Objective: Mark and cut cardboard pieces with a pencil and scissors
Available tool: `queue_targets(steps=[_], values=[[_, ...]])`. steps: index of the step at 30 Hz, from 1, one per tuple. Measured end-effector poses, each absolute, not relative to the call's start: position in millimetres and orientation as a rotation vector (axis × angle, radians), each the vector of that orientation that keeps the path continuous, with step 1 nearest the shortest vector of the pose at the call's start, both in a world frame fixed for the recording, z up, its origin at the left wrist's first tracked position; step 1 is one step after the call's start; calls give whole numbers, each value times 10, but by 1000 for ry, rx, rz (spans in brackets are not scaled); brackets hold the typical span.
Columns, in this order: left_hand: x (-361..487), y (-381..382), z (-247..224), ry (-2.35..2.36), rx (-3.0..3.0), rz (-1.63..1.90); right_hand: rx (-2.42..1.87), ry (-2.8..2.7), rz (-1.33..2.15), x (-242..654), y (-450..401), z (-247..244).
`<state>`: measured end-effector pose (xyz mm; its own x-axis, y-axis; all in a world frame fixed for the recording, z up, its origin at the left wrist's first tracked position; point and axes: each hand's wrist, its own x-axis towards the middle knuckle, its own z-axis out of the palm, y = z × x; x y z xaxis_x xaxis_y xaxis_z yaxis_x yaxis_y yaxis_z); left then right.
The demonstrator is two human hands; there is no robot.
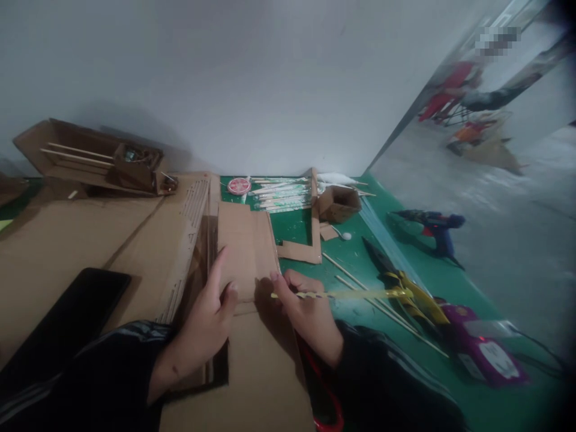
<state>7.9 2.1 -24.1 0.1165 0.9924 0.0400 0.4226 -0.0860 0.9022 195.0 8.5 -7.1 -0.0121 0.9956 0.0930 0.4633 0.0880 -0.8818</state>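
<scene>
A cut cardboard sheet (245, 252) lies in front of me, with a longer cardboard piece (243, 372) reaching toward my body below it. My left hand (209, 318) rests at the sheet's left edge, index finger stretched out and thumb apart, holding nothing. At the right edge, my right hand (306, 309) is closed on a thin yellow pencil-like stick (351, 294) with a dark pattern near the fingers. The stick lies nearly level, pointing left over the cardboard. The right hand's lower fingers are partly hidden.
Long-nose pliers (382, 258), bamboo sticks (382, 306), a purple device (481, 348) and a glue gun (436, 231) lie rightward. A small cardboard box (338, 204) and wrapped sticks (283, 197) are behind. Leftward are a black phone (76, 318) and a cardboard assembly (99, 159).
</scene>
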Motion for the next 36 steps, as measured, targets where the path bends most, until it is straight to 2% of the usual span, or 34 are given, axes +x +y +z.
queue_targets(steps=[36], values=[[72,26,-234,1414,1619,932,-1363,-1731,831,1919,61,-69]])
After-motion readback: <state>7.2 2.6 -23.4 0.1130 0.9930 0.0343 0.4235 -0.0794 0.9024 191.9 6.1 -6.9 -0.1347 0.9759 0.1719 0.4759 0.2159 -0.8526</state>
